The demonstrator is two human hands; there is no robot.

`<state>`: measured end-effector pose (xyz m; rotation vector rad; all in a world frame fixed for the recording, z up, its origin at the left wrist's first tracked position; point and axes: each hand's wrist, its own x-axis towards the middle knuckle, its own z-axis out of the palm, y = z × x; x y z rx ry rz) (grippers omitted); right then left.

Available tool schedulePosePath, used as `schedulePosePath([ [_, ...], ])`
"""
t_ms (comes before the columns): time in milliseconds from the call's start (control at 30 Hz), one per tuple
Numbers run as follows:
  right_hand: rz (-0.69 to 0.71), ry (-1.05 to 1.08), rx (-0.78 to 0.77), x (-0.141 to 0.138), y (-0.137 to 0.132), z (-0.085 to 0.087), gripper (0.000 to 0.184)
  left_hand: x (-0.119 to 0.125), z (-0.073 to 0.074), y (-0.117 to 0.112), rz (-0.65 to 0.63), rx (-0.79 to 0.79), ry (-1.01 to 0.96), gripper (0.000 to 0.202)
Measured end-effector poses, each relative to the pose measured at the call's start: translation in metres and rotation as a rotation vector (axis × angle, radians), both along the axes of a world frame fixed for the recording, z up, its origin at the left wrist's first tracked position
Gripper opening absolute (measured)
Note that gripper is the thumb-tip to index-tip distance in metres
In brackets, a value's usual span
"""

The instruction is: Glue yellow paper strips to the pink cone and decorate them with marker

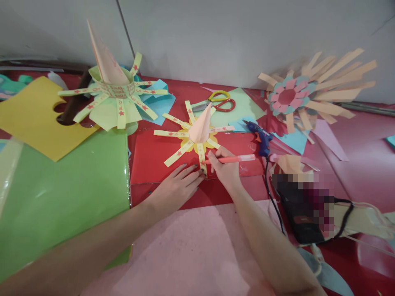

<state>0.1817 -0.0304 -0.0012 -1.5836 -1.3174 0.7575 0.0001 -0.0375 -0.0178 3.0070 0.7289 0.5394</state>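
A paper flower craft (200, 130) with a pale pink cone, a yellow scalloped base and several pale yellow strips lies in front of me. Red stars and writing mark its strips. My right hand (226, 166) grips a red pen (239, 159), its tip at the strip that points toward me. My left hand (182, 183) lies flat with fingers stretched out, the fingertips at the lower end of that strip. Under the craft is a red sheet (151, 164).
A larger cone craft (120, 92) stands back left, above a yellow sheet (40, 119) and a green sheet (70, 205). Scissors (224, 102) lie behind. To the right are a blue glue gun (261, 137) with a cord, a black phone (299, 218) and a peach-strip flower (308, 92).
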Motion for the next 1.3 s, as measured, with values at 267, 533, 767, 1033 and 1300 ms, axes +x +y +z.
schedulePosePath([
  [267, -0.06, 0.025, 0.064, 0.002, 0.002, -0.01, 0.035, 0.0, 0.001, 0.0, -0.002, -0.019, 0.012, 0.032],
  [533, -0.034, 0.04, 0.029, 0.001, 0.0, -0.004, 0.036, 0.0, 0.002, 0.0, 0.0, -0.005, 0.026, 0.031],
  [767, -0.022, -0.012, 0.039, 0.0, 0.0, -0.002, 0.036, 0.0, 0.001, 0.0, -0.006, 0.004, 0.023, 0.031],
  [1033, 0.0, -0.019, 0.006, 0.002, 0.0, -0.004, 0.037, 0.0, 0.003, 0.0, -0.003, 0.006, 0.016, 0.029],
  [1300, -0.05, -0.033, 0.095, 0.0, 0.003, -0.005, 0.034, 0.0, -0.001, 0.0, 0.001, -0.009, 0.035, 0.031],
])
